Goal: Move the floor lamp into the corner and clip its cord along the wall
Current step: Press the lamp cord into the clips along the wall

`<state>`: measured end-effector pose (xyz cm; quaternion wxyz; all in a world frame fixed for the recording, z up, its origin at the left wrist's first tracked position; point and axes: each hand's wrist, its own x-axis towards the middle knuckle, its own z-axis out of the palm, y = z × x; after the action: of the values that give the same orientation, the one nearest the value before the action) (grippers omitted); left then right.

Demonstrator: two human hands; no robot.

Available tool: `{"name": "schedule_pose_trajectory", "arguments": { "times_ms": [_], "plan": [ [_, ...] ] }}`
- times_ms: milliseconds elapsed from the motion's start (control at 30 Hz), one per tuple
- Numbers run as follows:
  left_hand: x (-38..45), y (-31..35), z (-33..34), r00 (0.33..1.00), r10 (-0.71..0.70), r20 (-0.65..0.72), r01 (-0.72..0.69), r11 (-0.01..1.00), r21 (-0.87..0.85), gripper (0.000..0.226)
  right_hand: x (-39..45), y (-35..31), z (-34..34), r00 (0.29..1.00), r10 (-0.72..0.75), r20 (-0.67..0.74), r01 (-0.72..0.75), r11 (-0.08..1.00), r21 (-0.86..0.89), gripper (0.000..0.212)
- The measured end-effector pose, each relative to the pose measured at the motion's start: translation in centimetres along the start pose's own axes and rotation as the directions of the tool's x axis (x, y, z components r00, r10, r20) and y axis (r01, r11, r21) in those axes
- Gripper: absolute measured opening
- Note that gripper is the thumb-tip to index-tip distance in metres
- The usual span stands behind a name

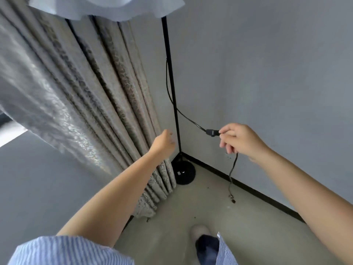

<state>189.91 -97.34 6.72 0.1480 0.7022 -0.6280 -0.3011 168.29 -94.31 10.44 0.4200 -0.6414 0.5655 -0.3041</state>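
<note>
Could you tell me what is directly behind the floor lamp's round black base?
The base sits in the corner, with the black skirting meeting behind it and the curtain hem touching its left side. The base itself hides the corner joint.

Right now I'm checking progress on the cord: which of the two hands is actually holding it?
The right hand: its fingers pinch the cord just behind the inline switch. The left hand holds nothing, beside the lamp pole.
</note>
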Motion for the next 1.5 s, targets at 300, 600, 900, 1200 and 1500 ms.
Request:
{"name": "schedule_pose_trajectory", "arguments": {
  "times_ms": [300, 600, 900, 1200, 1500],
  "plan": [
    [-11.3, 4.7, 1.7, 0.942, 0.336, 0.005, -0.336, 0.939, 0.069, 0.06, -10.5, -4.3, 1.2, 0.986, 0.167, -0.028, -0.139, 0.894, 0.425, 0.023],
    [-13.8, 10.2, 1.0, 0.656, 0.754, -0.035, -0.608, 0.555, 0.568, 0.029, -19.4, -3.9, -2.4, 0.945, 0.31, 0.102, -0.318, 0.809, 0.495, 0.019],
    [-12.7, 8.4, 1.6, 0.857, 0.489, 0.164, -0.438, 0.522, 0.732, 0.025, -29.4, 1.7, -7.0, 0.946, 0.302, 0.117, -0.321, 0.923, 0.21, 0.027],
    [-11.7, 8.1, 5.5, 0.763, 0.473, 0.439, -0.643, 0.622, 0.447, 0.026, -23.8, 3.5, -5.8, 0.953, 0.224, -0.205, -0.15, 0.935, 0.322, 0.03],
    [-0.9, 7.9, 9.2, 0.816, 0.438, 0.377, -0.553, 0.781, 0.29, 0.015, -12.2, 9.1, -8.1, 0.93, 0.286, -0.23, -0.226, 0.94, 0.254, 0.03]
  ]
}}
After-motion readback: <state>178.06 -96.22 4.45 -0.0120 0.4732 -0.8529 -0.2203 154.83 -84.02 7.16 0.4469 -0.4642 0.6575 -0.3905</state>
